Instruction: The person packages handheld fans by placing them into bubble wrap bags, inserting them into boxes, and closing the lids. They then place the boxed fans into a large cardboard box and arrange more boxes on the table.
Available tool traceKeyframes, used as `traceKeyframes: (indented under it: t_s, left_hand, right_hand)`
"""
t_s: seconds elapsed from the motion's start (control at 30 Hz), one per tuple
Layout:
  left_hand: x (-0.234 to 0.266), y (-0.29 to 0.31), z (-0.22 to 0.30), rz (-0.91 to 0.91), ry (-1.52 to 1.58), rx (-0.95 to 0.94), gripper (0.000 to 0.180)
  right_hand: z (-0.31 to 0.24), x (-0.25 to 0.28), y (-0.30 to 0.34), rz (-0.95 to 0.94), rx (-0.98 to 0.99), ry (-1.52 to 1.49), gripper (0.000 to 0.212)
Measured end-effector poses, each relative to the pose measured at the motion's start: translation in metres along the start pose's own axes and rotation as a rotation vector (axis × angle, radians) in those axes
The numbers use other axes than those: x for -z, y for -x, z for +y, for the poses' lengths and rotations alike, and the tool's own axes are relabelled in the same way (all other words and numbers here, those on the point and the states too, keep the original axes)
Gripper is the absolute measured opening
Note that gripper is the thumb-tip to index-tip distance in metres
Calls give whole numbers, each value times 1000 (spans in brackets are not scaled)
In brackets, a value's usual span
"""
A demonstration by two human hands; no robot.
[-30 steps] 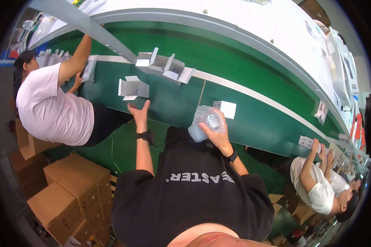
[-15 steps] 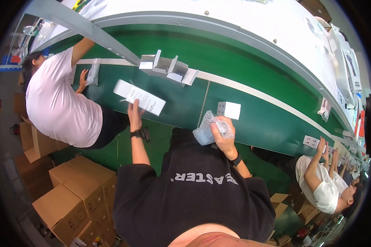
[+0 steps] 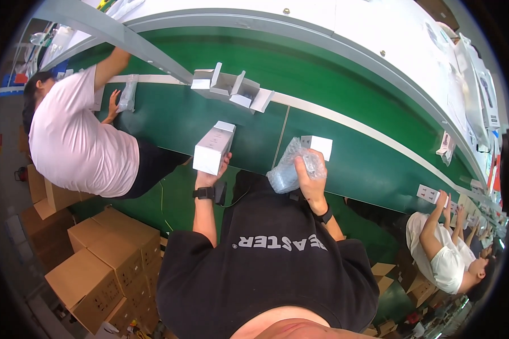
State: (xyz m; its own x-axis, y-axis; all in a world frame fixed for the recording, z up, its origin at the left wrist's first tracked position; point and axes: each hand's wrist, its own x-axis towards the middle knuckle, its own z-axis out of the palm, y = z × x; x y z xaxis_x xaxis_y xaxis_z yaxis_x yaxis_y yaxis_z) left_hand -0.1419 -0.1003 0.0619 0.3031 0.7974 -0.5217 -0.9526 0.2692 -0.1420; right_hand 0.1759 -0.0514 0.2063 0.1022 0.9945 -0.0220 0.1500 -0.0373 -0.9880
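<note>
**Green bench (image 3: 254, 133), both hands full: a white carton (image 3: 209, 158) at left, a bubble-wrapped bundle (image 3: 283, 172) at right**

In the head view, the bench runs across the middle of the frame under a pale shelf (image 3: 367, 34), with brown cardboard boxes (image 3: 104, 254) stacked at lower left.

The left hand (image 3: 215, 176) sits left of centre, its forearm rising from below. It supports the carton from beneath and along the right side, fingers curled around that edge; the thumb is hidden. The carton is a smooth, long box with crisp edges, lying lengthwise with a plain end toward the wearer.

The right hand (image 3: 311, 176), right of centre, is angled up and to the left, thumb pressed into the bundle and fingers wrapped around it. The film is clear, bluish and crinkled; its contents cannot be made out. Just behind stands a small white box (image 3: 320, 148).

A second ago the left hand was empty beside this carton, which stood flaps-open on the bench. Half a second ago the carton lay slantwise in that hand; now it has swung around. The bundle remains in the right hand.
</note>
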Motion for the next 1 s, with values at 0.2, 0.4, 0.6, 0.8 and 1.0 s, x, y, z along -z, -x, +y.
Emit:
traceKeyframes:
  t_s: [0.2,0.4,0.6,0.8,1.0]
  left_hand:
    - [14,11,4,-112,-191,1,67]
    - [-71,33,-44,259,-748,-404,61]
    - [-58,13,-63,218,-1768,-835,91]
    - [-48,-28,-108,49,-1912,-669,91]
    - [-39,-43,-122,-138,-1958,-479,91]
  right_hand:
    - [-1,1,-5,16,23,-1,29]
    - [-30,21,-11,46,194,210,21]
    - [-34,50,-13,10,445,605,15]
    - [-15,26,-35,309,12,-187,18]
    - [-7,10,-37,185,27,169,34]
